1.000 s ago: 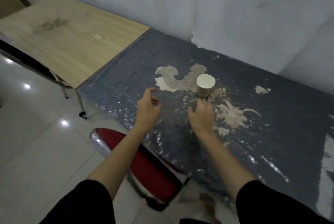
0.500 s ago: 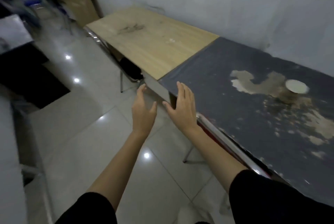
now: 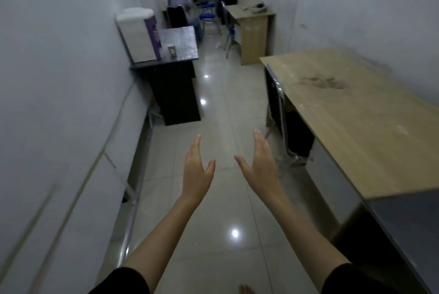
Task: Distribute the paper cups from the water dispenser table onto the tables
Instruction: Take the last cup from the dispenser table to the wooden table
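Note:
My left hand (image 3: 196,171) and my right hand (image 3: 260,166) are both held out over the tiled aisle, fingers straight and apart, holding nothing. Ahead on the left stands a dark table (image 3: 184,43) with a white and purple water dispenser (image 3: 139,34) on it. A small stack of paper cups (image 3: 171,51) stands beside the dispenser on that table. A light wooden table (image 3: 351,113) runs along the right wall. The corner of the dark grey table (image 3: 408,213) shows at the lower right; the cup on it is out of view.
A chair (image 3: 281,113) is tucked under the wooden table's near end. Farther down the aisle are another wooden desk (image 3: 253,28), blue chairs (image 3: 207,17) and a seated person (image 3: 178,0). White walls close both sides. My bare foot (image 3: 245,290) shows at the bottom.
The view has swung left from the dark grey table with the cup to face down the aisle. Both hands left the tabletop and now stretch out open over the floor.

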